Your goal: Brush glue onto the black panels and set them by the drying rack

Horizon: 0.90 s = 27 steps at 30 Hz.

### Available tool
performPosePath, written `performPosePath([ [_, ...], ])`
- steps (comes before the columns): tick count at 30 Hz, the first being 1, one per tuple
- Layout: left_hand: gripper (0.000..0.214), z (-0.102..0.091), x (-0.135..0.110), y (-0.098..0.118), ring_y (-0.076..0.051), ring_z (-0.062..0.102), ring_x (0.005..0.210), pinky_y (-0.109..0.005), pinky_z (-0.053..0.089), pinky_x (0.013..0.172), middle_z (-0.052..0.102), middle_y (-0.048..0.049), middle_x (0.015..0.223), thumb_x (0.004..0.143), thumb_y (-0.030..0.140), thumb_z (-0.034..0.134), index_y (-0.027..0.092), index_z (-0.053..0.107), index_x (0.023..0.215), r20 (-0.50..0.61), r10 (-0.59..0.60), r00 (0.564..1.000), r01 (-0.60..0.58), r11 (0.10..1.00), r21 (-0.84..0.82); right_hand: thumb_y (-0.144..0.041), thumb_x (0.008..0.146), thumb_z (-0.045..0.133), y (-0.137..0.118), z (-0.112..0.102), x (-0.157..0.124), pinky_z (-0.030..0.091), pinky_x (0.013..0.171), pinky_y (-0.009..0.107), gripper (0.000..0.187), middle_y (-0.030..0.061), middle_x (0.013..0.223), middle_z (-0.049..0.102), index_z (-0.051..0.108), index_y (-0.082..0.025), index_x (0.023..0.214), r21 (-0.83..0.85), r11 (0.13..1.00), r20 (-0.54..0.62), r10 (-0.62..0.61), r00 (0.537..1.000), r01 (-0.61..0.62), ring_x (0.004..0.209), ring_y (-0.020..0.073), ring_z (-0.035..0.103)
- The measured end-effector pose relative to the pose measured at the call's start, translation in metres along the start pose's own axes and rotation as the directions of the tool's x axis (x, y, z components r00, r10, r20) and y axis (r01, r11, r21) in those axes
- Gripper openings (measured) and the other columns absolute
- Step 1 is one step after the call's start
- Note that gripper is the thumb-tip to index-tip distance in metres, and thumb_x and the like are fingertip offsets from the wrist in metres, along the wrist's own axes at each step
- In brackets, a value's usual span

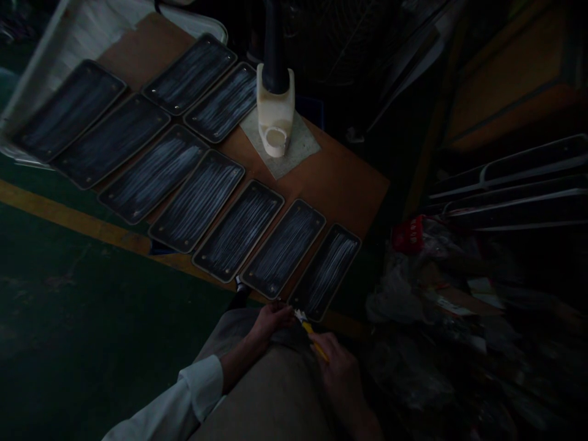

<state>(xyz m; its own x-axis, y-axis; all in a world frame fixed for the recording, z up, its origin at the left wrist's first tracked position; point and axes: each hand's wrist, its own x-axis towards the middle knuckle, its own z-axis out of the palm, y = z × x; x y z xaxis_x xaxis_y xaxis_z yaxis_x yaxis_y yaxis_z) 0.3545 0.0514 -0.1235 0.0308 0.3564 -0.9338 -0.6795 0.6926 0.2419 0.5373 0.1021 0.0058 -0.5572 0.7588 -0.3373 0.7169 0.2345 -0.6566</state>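
Observation:
Several dark rectangular plates streaked with white (239,229) lie side by side on a brown table (340,184). My right hand (337,367) grips a small yellow-handled brush (311,338) whose pale tip points at the near edge of the closest plates. My left hand (271,321), in a white sleeve, rests on my lap just below the table edge, fingers curled beside the brush tip; whether it pinches anything is too dark to tell. The nearest plate (327,271) lies right above both hands.
A cream-coloured bracket on a dark post (274,110) stands on a grey pad (294,150). Crumpled plastic and a red-labelled item (408,236) pile up at the right. Long dark panels (519,184) are stacked beyond. A green floor with a yellow stripe (68,217) lies to the left.

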Motion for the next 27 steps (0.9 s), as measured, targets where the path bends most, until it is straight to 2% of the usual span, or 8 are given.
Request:
performPosePath([
  [2, 0.039, 0.000, -0.001, 0.000, -0.018, 0.071, 0.066, -0.027, 0.056, 0.063, 0.072, -0.0061, 0.073, 0.061, 0.036, 0.089, 0.013, 0.063, 0.080, 0.007, -0.003, 1.000, 0.003, 1.000, -0.008, -0.023, 0.099, 0.044, 0.004, -0.014, 0.020, 0.056, 0.075, 0.027, 0.024, 0.0043, 0.102, 0.069, 0.060, -0.026, 0.116, 0.017, 1.000, -0.058, 0.011, 0.998, -0.010, 0.089, 0.0170, 0.069],
  [7, 0.041, 0.001, -0.004, 0.002, -0.018, 0.071, 0.066, -0.027, 0.056, 0.061, 0.072, -0.0071, 0.075, 0.062, 0.033, 0.088, 0.012, 0.064, 0.086, -0.020, 0.006, 1.000, -0.006, 1.000, -0.005, -0.030, 0.100, 0.043, 0.030, -0.062, 0.110, 0.055, 0.080, 0.031, 0.026, 0.0071, 0.104, 0.067, 0.061, -0.024, 0.118, -0.096, 0.995, -0.281, -0.064, 0.958, 0.038, 0.095, 0.0191, 0.067],
  [11, 0.041, 0.000, -0.002, 0.000, -0.019, 0.071, 0.066, -0.027, 0.056, 0.061, 0.072, -0.0074, 0.075, 0.061, 0.036, 0.089, 0.012, 0.064, 0.083, 0.002, 0.032, 0.999, -0.032, 0.999, -0.017, -0.031, 0.100, 0.042, 0.042, -0.075, 0.151, 0.053, 0.081, 0.032, 0.028, 0.0082, 0.105, 0.067, 0.061, -0.022, 0.118, -0.205, 0.977, -0.342, -0.124, 0.931, 0.055, 0.096, 0.0205, 0.066],
  [15, 0.042, -0.003, 0.004, -0.005, -0.018, 0.071, 0.064, -0.027, 0.056, 0.061, 0.071, -0.0063, 0.071, 0.059, 0.038, 0.090, 0.012, 0.065, 0.081, -0.002, 0.018, 1.000, -0.018, 0.999, -0.027, -0.026, 0.100, 0.041, 0.036, -0.050, 0.128, 0.054, 0.077, 0.031, 0.028, 0.0081, 0.105, 0.068, 0.061, -0.022, 0.120, -0.227, 0.972, -0.213, -0.113, 0.970, 0.063, 0.092, 0.0200, 0.067],
  [18, 0.045, -0.004, 0.004, -0.005, -0.018, 0.071, 0.064, -0.026, 0.055, 0.061, 0.071, -0.0053, 0.070, 0.056, 0.041, 0.090, 0.012, 0.065, 0.079, 0.003, 0.019, 1.000, -0.019, 0.999, -0.026, -0.019, 0.099, 0.042, 0.020, -0.017, 0.081, 0.054, 0.079, 0.030, 0.029, 0.0071, 0.106, 0.068, 0.059, -0.023, 0.121, -0.163, 0.983, -0.069, -0.098, 0.993, 0.086, 0.094, 0.0195, 0.067],
  [21, 0.048, -0.005, 0.001, -0.002, -0.017, 0.070, 0.067, -0.026, 0.055, 0.063, 0.072, -0.0057, 0.073, 0.055, 0.044, 0.090, 0.012, 0.066, 0.080, 0.024, 0.024, 0.999, -0.024, 1.000, -0.015, -0.019, 0.098, 0.044, 0.002, 0.006, 0.034, 0.055, 0.074, 0.030, 0.026, 0.0053, 0.100, 0.069, 0.061, -0.025, 0.116, -0.086, 0.994, 0.005, -0.068, 0.998, 0.068, 0.088, 0.0191, 0.069],
  [24, 0.048, -0.004, -0.003, 0.001, -0.016, 0.069, 0.068, -0.025, 0.055, 0.064, 0.072, -0.0062, 0.074, 0.056, 0.045, 0.089, 0.011, 0.068, 0.082, 0.042, 0.027, 0.999, -0.027, 1.000, 0.010, -0.022, 0.099, 0.045, -0.007, 0.000, 0.017, 0.056, 0.072, 0.028, 0.023, 0.0033, 0.096, 0.069, 0.061, -0.026, 0.113, 0.018, 1.000, 0.022, 0.004, 1.000, -0.005, 0.084, 0.0175, 0.069],
  [27, 0.049, -0.003, -0.004, 0.002, -0.017, 0.069, 0.066, -0.026, 0.055, 0.063, 0.071, -0.0043, 0.070, 0.052, 0.044, 0.091, 0.012, 0.067, 0.080, 0.012, 0.001, 1.000, -0.001, 1.000, -0.004, -0.027, 0.099, 0.045, 0.006, -0.031, 0.039, 0.056, 0.077, 0.027, 0.022, 0.0039, 0.101, 0.068, 0.061, -0.027, 0.115, 0.079, 0.996, -0.079, 0.044, 0.996, -0.038, 0.092, 0.0174, 0.068],
])
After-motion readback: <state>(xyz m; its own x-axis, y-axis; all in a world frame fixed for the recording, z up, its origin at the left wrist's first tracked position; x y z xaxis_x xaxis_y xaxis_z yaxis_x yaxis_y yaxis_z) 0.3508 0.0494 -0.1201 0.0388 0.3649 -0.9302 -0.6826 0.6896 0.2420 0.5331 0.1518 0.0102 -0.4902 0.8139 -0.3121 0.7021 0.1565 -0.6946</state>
